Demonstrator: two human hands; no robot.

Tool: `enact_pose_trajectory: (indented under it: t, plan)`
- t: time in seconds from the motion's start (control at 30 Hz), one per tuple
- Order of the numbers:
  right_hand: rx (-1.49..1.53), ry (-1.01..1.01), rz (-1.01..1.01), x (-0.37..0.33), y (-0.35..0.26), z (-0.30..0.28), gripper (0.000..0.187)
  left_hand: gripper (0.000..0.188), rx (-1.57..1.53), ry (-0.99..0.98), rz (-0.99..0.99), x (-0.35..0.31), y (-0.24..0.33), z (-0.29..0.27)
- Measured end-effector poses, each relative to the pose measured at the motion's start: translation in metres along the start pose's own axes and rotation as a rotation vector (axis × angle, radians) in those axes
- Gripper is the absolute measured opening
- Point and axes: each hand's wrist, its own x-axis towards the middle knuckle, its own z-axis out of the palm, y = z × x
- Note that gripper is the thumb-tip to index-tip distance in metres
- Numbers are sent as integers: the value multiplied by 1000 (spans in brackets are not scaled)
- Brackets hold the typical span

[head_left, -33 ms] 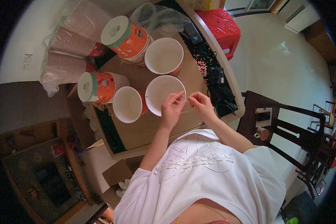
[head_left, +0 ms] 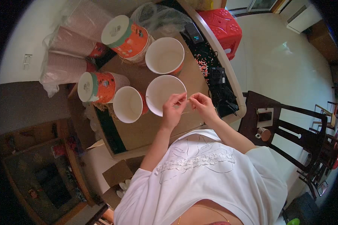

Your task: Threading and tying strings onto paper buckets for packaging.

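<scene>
Left hand and right hand meet just over the near rim of a white paper bucket on the brown tabletop. Fingers of both hands are pinched narrow, tips nearly touching; between them runs a thin pale strand, too fine to identify. The left hand overlaps the bucket's rim; the right hand sits just beside it.

A second open bucket, orange on the outside, stands touching the first on the left. A third open bucket stands behind, further away. Two stacks of orange buckets lie on their sides: one left of the open ones, one at the back. Bagged stacks of pink cups lie along the far left.

Black devices and cables crowd the right edge. A red plastic stool and a dark wooden chair stand on the floor.
</scene>
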Motion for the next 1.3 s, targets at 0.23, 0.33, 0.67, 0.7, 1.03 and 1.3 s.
enact_pose_trajectory:
  t: [0.23, 0.33, 0.67, 0.7, 1.03, 1.3]
  plan:
    - [170, -90, 168, -12, -22, 0, 12, 8, 133, -70, 4, 1, 5, 2]
    - [-113, -11, 11, -13, -25, 4, 11, 10, 235, -4, 158, -1, 2, 12]
    - [-211, 51, -130, -9, -16, 5, 10, 12, 223, -61, 124, 0, -3, 15]
    - [-220, 82, -129, -7, -14, 4, 10, 11, 205, -64, 106, -1, -4, 16]
    - [-317, 199, -213, 20, 29, -3, 11, 26, 384, 8, -11, 1, -25, 12]
    - [-238, 195, -328, 22, 21, 21, 12, 24, 7, 45, -115, 4, -14, -2]
